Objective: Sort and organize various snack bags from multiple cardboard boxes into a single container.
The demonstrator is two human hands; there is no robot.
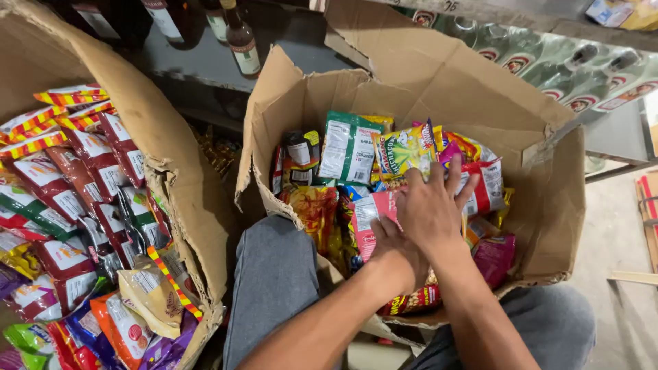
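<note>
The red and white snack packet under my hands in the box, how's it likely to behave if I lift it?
The red and white snack packet looks like thin glossy film, so it will probably flex and crinkle, not stay stiff. It seems puffy, so likely light for its size. The shiny surface may slide against neighbouring packets in the cardboard box; the right hand and left hand lie flat on it.

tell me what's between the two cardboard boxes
In the head view, the person's knee in grey trousers sits between the left box and the right box; farther back, a dim gap with gold-wrapped packets.
</note>
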